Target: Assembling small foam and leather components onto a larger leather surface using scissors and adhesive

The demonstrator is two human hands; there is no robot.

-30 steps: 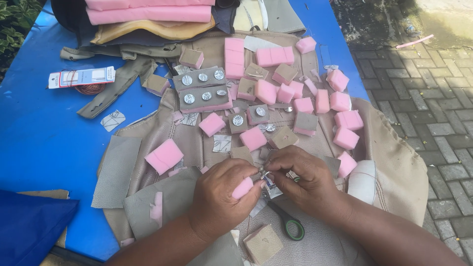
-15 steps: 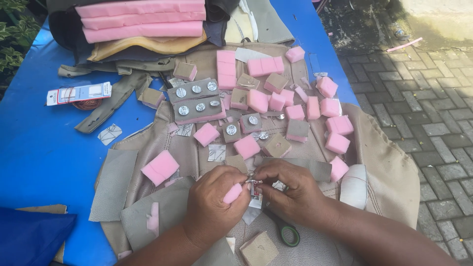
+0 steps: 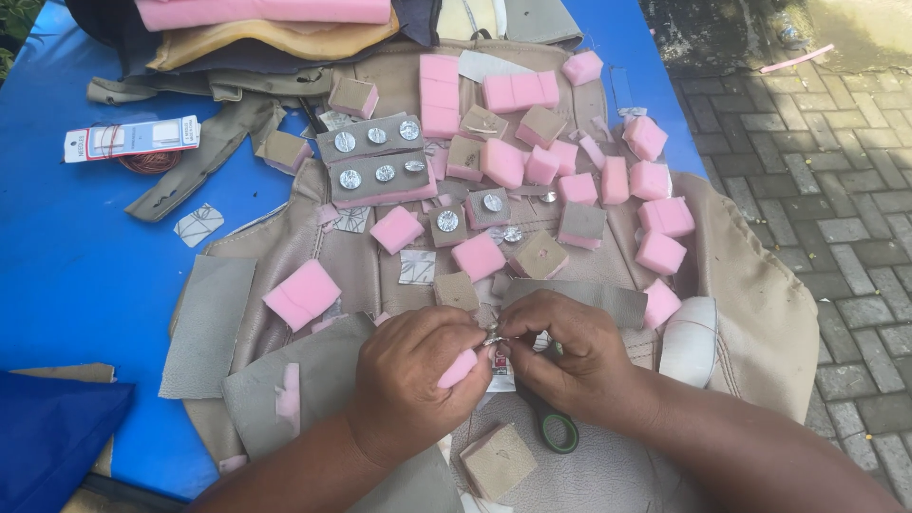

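My left hand (image 3: pixel 413 385) is curled around a small pink foam block (image 3: pixel 458 368) that pokes out under its fingers. My right hand (image 3: pixel 570 356) meets it fingertip to fingertip, and both pinch a small shiny metal piece (image 3: pixel 492 334) between them. Under the hands lies a small white packet (image 3: pixel 502 375), partly hidden. Green-handled scissors (image 3: pixel 554 427) stick out below my right hand. A tan-covered foam square (image 3: pixel 498 461) lies just in front of my wrists. All of it rests on a beige leather cover (image 3: pixel 750 313).
Several pink foam blocks (image 3: pixel 302 293) and tan-covered squares lie scattered on the cover. Two grey strips carry rows of silver buttons (image 3: pixel 377 161). A blue table (image 3: pixel 76 275) holds a white card with thread (image 3: pixel 131 139). Pink foam sheets (image 3: pixel 261 11) are stacked at the back. Paving bricks (image 3: pixel 826 199) lie to the right.
Both hands stayed pressed together at the shiny piece, with only slight finger shifts. The view has drifted a little, so the objects sit slightly lower and to the left in frame.
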